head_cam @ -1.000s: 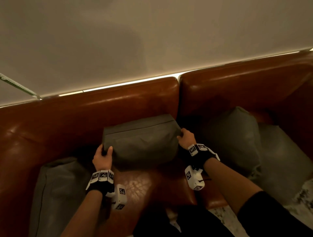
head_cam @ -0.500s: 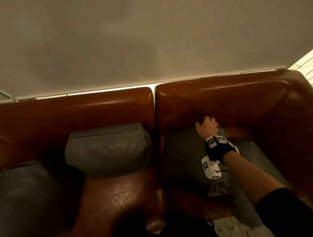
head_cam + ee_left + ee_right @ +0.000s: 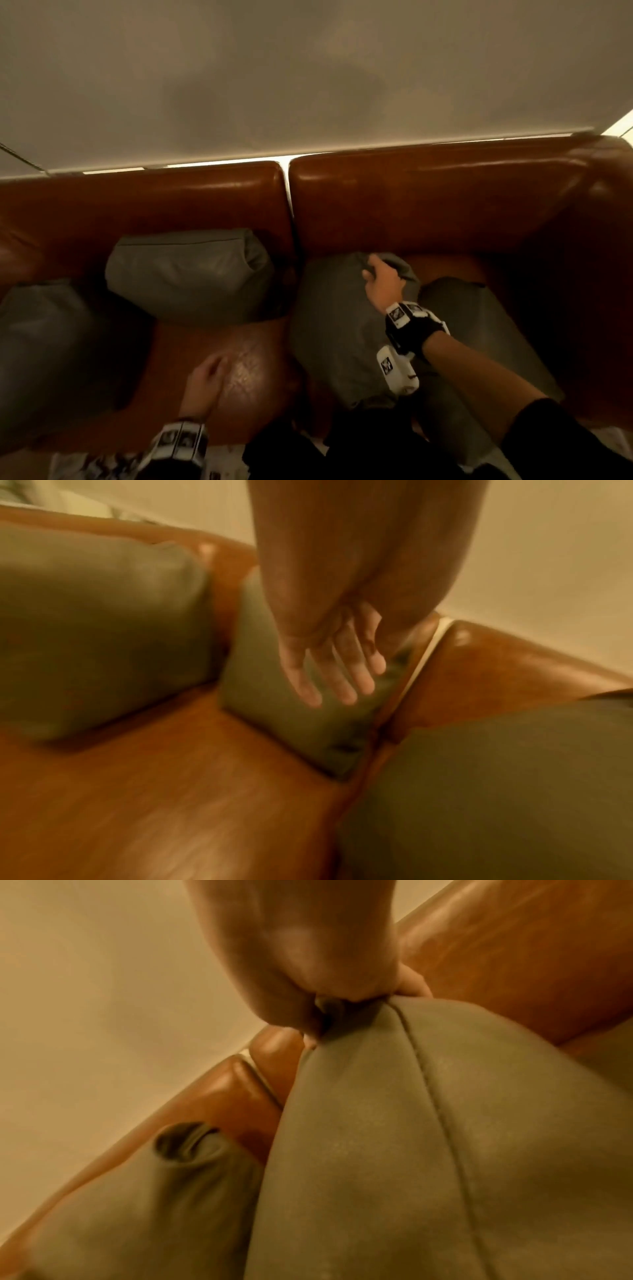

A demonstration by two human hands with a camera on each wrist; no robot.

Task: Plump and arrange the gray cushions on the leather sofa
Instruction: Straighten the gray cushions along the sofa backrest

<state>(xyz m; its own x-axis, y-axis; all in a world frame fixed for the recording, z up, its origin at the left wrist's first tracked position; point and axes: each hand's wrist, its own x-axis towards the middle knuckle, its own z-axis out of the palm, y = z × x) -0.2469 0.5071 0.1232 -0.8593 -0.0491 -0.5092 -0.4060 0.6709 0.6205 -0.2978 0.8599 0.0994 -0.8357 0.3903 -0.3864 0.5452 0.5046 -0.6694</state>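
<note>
Several gray cushions lie on a brown leather sofa point(image 3: 428, 192). My right hand point(image 3: 380, 277) grips the top corner of the middle-right cushion point(image 3: 335, 329); the right wrist view shows the fingers bunching its fabric point(image 3: 342, 1010). Another cushion point(image 3: 191, 274) leans against the left backrest. My left hand point(image 3: 209, 377) hovers open over the seat, holding nothing; its fingers point(image 3: 342, 669) are straight in the left wrist view, in front of that leaning cushion point(image 3: 291, 710). A further cushion point(image 3: 479, 329) lies to the right, and one point(image 3: 51, 342) at the far left.
A pale wall point(image 3: 308, 68) rises behind the sofa. The sofa's right arm point(image 3: 603, 240) bounds the seat on that side. Bare leather seat point(image 3: 233, 370) shows between the cushions. A patterned floor point(image 3: 102, 462) lies at the front edge.
Both hands left the cushion leaning on the left backrest. My right hand moved right and took hold of the middle-right cushion's top corner. My left hand dropped low, open, over the seat.
</note>
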